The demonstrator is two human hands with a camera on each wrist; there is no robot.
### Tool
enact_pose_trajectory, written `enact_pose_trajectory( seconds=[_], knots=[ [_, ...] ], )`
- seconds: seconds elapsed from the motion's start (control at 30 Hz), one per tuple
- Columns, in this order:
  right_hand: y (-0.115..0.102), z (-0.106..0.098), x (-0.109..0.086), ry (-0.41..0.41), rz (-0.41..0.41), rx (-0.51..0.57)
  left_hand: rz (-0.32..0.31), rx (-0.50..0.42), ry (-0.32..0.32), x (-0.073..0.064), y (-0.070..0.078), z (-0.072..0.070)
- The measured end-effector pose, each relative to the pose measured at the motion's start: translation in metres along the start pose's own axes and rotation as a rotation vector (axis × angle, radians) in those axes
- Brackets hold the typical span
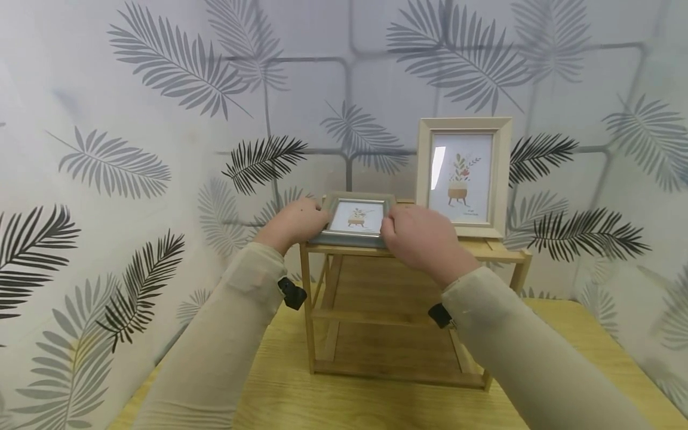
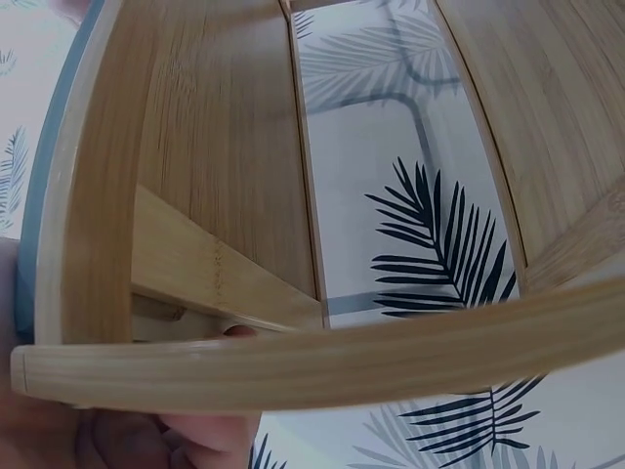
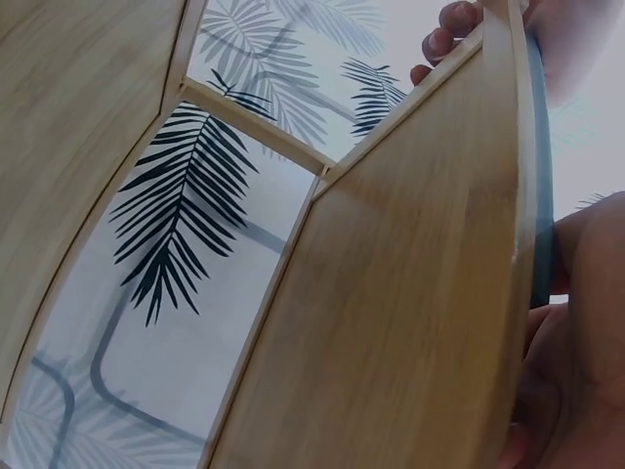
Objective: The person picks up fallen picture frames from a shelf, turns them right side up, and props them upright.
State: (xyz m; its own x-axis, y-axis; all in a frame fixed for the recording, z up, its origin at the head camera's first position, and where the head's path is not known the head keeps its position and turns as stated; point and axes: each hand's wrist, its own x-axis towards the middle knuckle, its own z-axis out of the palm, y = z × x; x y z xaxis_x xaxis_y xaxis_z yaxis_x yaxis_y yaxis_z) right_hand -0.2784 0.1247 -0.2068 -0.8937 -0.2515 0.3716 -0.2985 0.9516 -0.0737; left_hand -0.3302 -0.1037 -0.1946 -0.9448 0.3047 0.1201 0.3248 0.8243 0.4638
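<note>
A grey-blue picture frame (image 1: 349,240) with a plant print lies face up on the top shelf of a wooden rack (image 1: 371,316), over its left end. My left hand (image 1: 303,222) holds the frame's left side, with some fingers below the rack's top edge in the left wrist view. On the opposite side, my right hand (image 1: 421,239) grips the frame's right edge. From beneath, the frame shows only as a thin blue-green strip (image 3: 540,176) past the shelf board in the right wrist view. A larger cream picture frame (image 1: 500,179) stands upright on the shelf, right of my right hand.
The rack has two lower shelves and stands on a yellow wood-grain table (image 1: 290,394). Behind and at both sides hangs a pale leaf-patterned covering (image 1: 177,149). Black wrist cameras (image 1: 292,294) sit under both sleeves, in front of the rack.
</note>
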Motion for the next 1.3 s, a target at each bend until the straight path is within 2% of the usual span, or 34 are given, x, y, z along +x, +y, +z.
enact_pose_trajectory(
  seconds=[0.23,0.5,0.63,0.9,1.3],
  knots=[
    [0.000,0.006,-0.005,0.065,-0.013,0.023,-0.006,-0.057,0.027,0.002,-0.002,0.003],
    [0.001,0.017,-0.008,0.165,-0.021,0.046,-0.048,-0.145,0.015,0.000,-0.002,0.006],
    [0.002,0.021,-0.009,0.200,-0.020,0.047,-0.054,-0.153,0.030,-0.002,-0.002,0.007],
    [0.002,0.025,-0.011,0.229,-0.009,0.044,-0.025,-0.136,0.051,-0.003,-0.003,0.008],
    [0.003,0.026,-0.011,0.260,0.002,0.058,-0.031,-0.170,0.056,-0.005,-0.004,0.010]
  ],
)
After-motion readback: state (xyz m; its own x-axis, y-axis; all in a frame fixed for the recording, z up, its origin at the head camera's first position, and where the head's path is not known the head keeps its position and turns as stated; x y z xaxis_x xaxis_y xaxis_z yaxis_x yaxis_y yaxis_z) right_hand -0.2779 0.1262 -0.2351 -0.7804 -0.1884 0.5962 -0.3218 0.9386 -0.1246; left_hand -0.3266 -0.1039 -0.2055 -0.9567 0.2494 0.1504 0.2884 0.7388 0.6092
